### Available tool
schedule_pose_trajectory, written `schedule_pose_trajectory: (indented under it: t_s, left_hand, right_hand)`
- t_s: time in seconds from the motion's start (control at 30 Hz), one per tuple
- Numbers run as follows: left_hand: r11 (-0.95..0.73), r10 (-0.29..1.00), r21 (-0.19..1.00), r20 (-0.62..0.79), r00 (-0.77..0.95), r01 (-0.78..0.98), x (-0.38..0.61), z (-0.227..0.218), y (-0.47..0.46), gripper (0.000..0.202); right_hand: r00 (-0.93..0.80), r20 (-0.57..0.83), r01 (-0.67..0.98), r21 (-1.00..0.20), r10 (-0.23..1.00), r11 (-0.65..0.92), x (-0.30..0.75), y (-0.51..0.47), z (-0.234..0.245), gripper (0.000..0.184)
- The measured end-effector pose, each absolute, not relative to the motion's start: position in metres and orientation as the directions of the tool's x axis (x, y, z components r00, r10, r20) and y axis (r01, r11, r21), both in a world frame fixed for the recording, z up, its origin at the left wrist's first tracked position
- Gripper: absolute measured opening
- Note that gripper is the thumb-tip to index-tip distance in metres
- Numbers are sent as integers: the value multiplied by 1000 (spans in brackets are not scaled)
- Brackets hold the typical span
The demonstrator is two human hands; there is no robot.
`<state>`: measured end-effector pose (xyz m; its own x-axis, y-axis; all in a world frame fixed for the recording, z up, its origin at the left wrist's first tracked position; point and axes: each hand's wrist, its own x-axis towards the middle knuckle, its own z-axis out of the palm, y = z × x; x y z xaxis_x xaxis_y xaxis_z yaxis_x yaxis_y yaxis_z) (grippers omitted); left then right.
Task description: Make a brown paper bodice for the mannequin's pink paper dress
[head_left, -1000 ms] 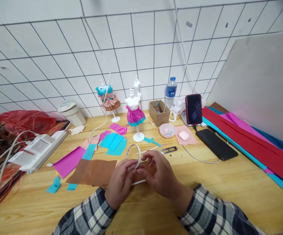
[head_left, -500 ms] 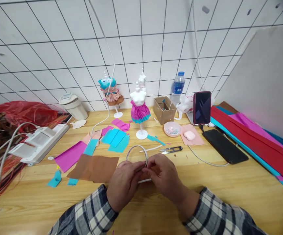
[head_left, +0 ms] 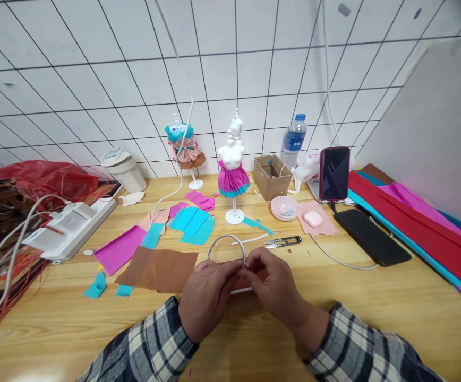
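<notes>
While the left hand (head_left: 206, 300) keeps its thumb and fingers closed around the lower part of a white band (head_left: 243, 250), the right hand (head_left: 274, 281) has its thumb and forefinger drawn together on the band's right-hand foot, the other fingers curled in; the exact contact is hidden behind the knuckles. The band arches up above the fingertips in an open loop, near the front of the wooden counter (head_left: 326, 307). Under the hands, part of a brown piece (head_left: 243, 284) shows. A brown sheet (head_left: 159, 270) lies just left of the left hand, and beyond it are a magenta sheet (head_left: 121, 250) and overlapping blue pieces (head_left: 193, 223). Ahead of the loop lie a narrow white strip (head_left: 254, 239) and a pair of snips (head_left: 284, 242). Farther back, a white dress form (head_left: 233, 175) in a magenta skirt with a blue hem stands upright, with a second form behind it; another, dressed in blue, pink and brown, stands to the left. To the right are a cardboard box (head_left: 272, 187), a pink bowl (head_left: 285, 216) of small shiny bits, and a pink case (head_left: 313, 218) on a pink sheet. A bottle (head_left: 295, 140) stands behind the box, near the tiled wall. A black phone (head_left: 372, 236) lies flat at the right, and a power strip (head_left: 75, 229) sits at the far left.
</notes>
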<state>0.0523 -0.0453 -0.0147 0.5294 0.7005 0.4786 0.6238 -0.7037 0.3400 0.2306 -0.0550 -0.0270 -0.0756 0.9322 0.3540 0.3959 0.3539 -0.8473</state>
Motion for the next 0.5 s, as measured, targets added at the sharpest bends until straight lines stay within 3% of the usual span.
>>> schedule_pose_trajectory:
  t_s: [0.23, 0.3, 0.4, 0.5]
  left_hand:
    - [-700, 698, 330, 503, 509, 633, 52, -9, -46, 13]
    - [-687, 710, 347, 507, 489, 638, 52, -8, -48, 12]
    - [-651, 745, 392, 497, 446, 650, 52, -8, -50, 10]
    - [-598, 790, 432, 464, 401, 675, 52, -9, -51, 7]
  right_hand:
    - [-21, 541, 463, -740, 841, 488, 234, -54, -28, 19]
    - [-69, 599, 502, -670, 798, 547, 236, -54, -24, 22]
    - [-133, 654, 572, -563, 745, 596, 238, -55, -19, 5]
    - [-199, 636, 611, -514, 745, 602, 238, -58, -16, 10]
